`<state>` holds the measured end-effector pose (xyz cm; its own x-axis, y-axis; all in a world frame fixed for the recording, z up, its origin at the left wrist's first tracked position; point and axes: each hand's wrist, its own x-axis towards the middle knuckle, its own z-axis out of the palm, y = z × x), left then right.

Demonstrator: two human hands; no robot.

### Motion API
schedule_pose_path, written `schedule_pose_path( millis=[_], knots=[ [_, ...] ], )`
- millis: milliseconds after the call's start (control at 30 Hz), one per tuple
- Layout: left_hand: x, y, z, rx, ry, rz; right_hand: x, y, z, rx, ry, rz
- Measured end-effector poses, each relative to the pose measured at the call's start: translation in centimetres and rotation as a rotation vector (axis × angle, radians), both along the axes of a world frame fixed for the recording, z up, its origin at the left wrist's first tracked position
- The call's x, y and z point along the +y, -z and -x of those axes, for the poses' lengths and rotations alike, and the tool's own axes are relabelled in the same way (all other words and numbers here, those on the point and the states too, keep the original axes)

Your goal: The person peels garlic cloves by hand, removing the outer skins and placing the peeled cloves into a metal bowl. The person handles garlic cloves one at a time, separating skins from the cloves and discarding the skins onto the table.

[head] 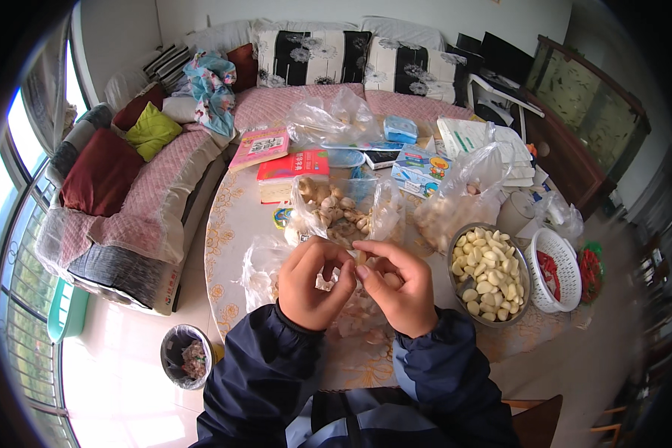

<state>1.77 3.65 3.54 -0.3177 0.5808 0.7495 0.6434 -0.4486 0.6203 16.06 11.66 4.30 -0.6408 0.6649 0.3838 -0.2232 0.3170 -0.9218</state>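
My left hand [315, 283] and my right hand [399, 285] meet over the near half of a round table. A small pale garlic clove [361, 257] is between the thumb and fingertips of my right hand. The thumb and index finger of my left hand are pinched together beside it; whether they grip a bit of skin I cannot tell. Under the hands lie loose garlic skins [364, 330]. Just beyond is an open plastic bag [389, 215] with whole garlic bulbs [336, 208] and ginger [312, 190]. Right of my hands stands a metal bowl [527, 291] of peeled garlic cloves [490, 269].
A white plastic basket [572, 274] with red contents stands right of the bowl. Another filled plastic bag [459, 210], a red thick book [294, 168] and a pink book [260, 147] lie farther back. A lined trash bin [186, 357] stands on the floor at left.
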Motion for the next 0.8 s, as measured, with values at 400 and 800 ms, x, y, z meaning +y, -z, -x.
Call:
schedule_pose_path(
  millis=[400,800],
  knots=[
    [0.2,0.1,0.0,-0.002,-0.090,-0.038,-0.1,0.0,0.0,0.033,0.079,-0.191],
    [0.2,0.1,0.3,-0.076,-0.101,-0.041,0.6,0.6,0.0,0.127,-0.017,-0.165]
  ],
)
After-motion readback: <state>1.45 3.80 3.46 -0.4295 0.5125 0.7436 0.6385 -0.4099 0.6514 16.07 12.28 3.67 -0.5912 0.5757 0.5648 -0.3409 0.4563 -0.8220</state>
